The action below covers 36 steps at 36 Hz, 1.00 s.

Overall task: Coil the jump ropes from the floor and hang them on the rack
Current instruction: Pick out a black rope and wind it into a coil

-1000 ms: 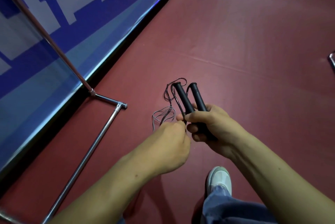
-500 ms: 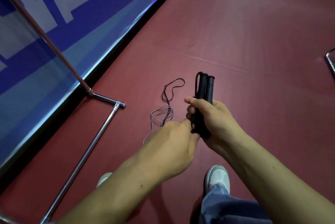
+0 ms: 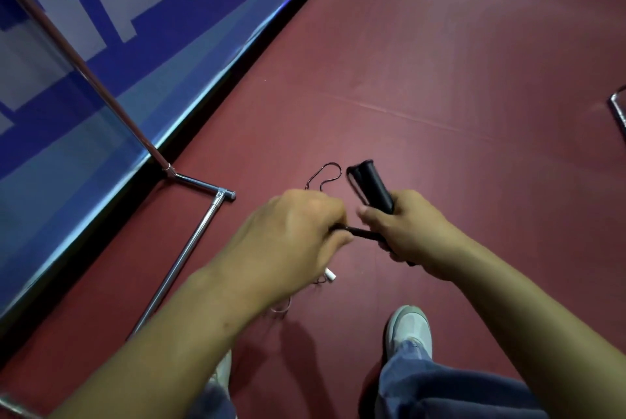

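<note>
My right hand (image 3: 411, 229) grips the two black handles (image 3: 374, 186) of a jump rope, held side by side and pointing up and away. My left hand (image 3: 291, 242) is closed on the thin black cord (image 3: 360, 233) and holds it taut just left of the handles. A loop of the cord (image 3: 327, 173) shows beyond my left hand. More cord and a small white piece (image 3: 330, 274) hang under my left wrist. The chrome rack (image 3: 189, 249) stands to the left, with its upright pole (image 3: 84, 69) rising along the wall.
A blue and white banner (image 3: 101, 46) covers the wall on the left, meeting the dark red floor (image 3: 440, 63). The end of another chrome frame (image 3: 618, 110) shows at the right edge. My white shoes (image 3: 410, 330) and jeans are at the bottom.
My left hand has pulled the cord out sideways from the handles and lifted it. The handles have tilted back to the left in my right hand. Less cord shows beyond my hands.
</note>
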Each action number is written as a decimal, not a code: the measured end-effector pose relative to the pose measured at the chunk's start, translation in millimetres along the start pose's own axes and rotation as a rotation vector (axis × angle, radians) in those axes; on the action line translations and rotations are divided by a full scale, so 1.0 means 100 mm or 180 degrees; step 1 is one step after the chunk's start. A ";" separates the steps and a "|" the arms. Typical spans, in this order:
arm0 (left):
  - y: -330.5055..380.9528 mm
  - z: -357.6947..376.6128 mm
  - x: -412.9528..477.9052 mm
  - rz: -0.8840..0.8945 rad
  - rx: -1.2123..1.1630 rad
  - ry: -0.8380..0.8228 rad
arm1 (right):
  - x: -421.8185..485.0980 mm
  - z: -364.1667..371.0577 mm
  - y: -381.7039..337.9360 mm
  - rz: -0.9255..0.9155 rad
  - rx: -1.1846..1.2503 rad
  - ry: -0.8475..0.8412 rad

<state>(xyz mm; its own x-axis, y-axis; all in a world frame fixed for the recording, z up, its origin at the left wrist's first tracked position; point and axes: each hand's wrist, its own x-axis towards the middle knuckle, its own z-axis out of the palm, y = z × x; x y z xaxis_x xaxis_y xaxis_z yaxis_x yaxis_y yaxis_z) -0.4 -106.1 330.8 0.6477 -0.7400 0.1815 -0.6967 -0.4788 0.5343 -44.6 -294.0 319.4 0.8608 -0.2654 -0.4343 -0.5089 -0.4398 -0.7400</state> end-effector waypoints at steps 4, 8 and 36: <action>-0.10 -0.20 0.07 0.0401 -0.0277 0.0323 | -0.18 0.02 -0.10 0.0088 0.0514 -0.1195; -0.11 -0.32 0.07 0.0217 -0.0842 0.0532 | -0.25 -0.04 -0.14 0.0132 0.1046 -0.1970; -0.05 0.03 -0.15 -0.1270 -0.1665 -0.1173 | -0.27 -0.14 -0.15 -0.0238 0.0423 -0.0315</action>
<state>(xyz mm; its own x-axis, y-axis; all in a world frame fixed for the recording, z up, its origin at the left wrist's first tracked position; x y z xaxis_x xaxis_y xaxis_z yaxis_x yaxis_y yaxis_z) -7.5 -94.3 323.0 0.6110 -0.7116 -0.3468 -0.1340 -0.5247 0.8407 -60.4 -291.8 349.2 0.8959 -0.1475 -0.4191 -0.4439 -0.3361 -0.8307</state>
